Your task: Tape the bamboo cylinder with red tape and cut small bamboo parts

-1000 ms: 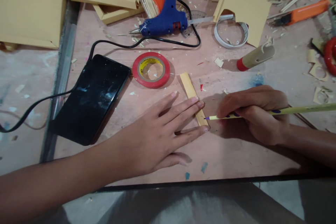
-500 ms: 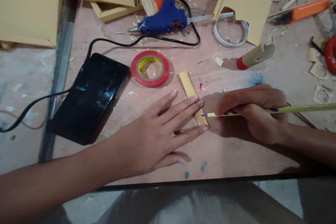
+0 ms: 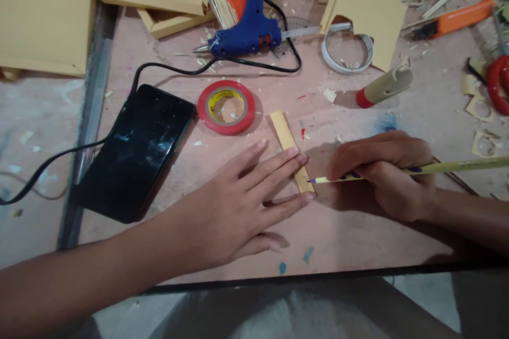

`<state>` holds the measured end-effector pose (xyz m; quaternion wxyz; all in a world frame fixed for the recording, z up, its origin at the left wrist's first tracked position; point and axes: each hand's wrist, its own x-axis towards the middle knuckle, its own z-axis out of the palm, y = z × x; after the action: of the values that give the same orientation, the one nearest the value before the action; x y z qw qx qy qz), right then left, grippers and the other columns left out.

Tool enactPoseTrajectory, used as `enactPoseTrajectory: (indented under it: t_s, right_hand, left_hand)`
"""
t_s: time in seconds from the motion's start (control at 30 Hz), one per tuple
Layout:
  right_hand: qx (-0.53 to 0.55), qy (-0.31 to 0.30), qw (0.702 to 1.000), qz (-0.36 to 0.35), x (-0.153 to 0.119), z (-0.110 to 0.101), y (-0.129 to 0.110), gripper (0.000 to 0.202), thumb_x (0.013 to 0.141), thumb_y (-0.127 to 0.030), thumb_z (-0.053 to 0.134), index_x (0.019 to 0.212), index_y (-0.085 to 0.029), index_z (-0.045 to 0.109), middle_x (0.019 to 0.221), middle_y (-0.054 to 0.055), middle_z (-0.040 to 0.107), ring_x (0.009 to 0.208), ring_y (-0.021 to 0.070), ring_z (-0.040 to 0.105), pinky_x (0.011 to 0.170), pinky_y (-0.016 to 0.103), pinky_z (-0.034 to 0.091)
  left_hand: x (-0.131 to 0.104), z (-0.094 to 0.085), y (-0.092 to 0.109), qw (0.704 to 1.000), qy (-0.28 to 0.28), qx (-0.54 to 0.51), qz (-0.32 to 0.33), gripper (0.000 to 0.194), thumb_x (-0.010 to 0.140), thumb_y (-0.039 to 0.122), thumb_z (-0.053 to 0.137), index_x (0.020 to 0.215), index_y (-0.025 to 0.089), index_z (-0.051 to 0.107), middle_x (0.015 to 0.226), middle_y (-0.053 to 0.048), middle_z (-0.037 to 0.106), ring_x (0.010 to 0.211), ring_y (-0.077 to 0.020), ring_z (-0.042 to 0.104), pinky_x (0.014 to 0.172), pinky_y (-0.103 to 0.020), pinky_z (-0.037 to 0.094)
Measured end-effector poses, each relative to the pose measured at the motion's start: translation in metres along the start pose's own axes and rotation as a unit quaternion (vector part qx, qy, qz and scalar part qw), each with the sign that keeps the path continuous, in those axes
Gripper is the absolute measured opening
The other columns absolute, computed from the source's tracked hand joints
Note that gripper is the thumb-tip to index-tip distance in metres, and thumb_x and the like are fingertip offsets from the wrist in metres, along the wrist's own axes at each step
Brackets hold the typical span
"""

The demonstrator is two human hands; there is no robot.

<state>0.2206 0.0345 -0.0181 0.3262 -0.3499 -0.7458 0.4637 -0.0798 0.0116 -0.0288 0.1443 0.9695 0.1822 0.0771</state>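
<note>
Pinkish table (image 3: 254, 269), strewn with shavings, carries a black phone (image 3: 137, 153) toward its left edge, then red tape (image 3: 226, 129). Nearer the front edge's middle, the left hand (image 3: 234, 209) lies fingers spread, fingertips on a yellow strip (image 3: 282, 130); rightward, a pencil (image 3: 453, 166), tip at the strip, is pinched in the right hand (image 3: 387, 156).

Your lighting's kinda dim, darkest toward the bottom; shadow pools under your right hand (image 3: 384, 175), the black phone (image 3: 139, 153) catches pale glare (kinda smudgy-looking), and fine detail's soft.
</note>
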Motion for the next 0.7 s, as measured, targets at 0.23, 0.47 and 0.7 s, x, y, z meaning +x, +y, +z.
enactPoseTrajectory:
  t_s: [0.23, 0.47, 0.7]
  right_hand:
    - [-0.003, -0.020, 1.000, -0.008, 0.0012, -0.0009, -0.0006, 0.032, 0.094, -0.006, 0.050, 0.083, -0.020, 0.076, 0.074, 0.002, 0.077, 0.063, 0.0137, 0.069, 0.058, 0.026, 0.050]
    - [0.008, -0.023, 1.000, -0.010, -0.0007, -0.0003, 0.0011, 0.033, 0.097, -0.007, 0.050, 0.084, -0.021, 0.077, 0.075, 0.001, 0.076, 0.066, 0.0141, 0.070, 0.060, 0.027, 0.052]
    - [0.007, -0.031, 0.999, -0.019, 0.0005, -0.0006, -0.0005, 0.033, 0.094, -0.005, 0.048, 0.084, -0.020, 0.076, 0.075, 0.001, 0.076, 0.065, 0.0133, 0.070, 0.059, 0.026, 0.050]
  left_hand:
    - [-0.0006, -0.0003, 0.0000, 1.000, 0.002, -0.005, 0.002, 0.072, 0.109, 0.063, 0.058, 0.167, 0.023, 0.048, 0.183, -0.025, 0.022, 0.171, -0.0420, 0.031, 0.138, -0.070, 0.024]
    - [-0.0004, 0.0001, -0.0003, 1.000, 0.003, -0.005, -0.001, 0.070, 0.108, 0.065, 0.058, 0.164, 0.024, 0.051, 0.183, -0.024, 0.025, 0.171, -0.0399, 0.032, 0.139, -0.068, 0.023]
    - [-0.0001, -0.0002, -0.0002, 1.000, 0.002, -0.007, 0.002, 0.067, 0.109, 0.063, 0.058, 0.162, 0.023, 0.053, 0.183, -0.026, 0.025, 0.171, -0.0414, 0.031, 0.138, -0.070, 0.025]
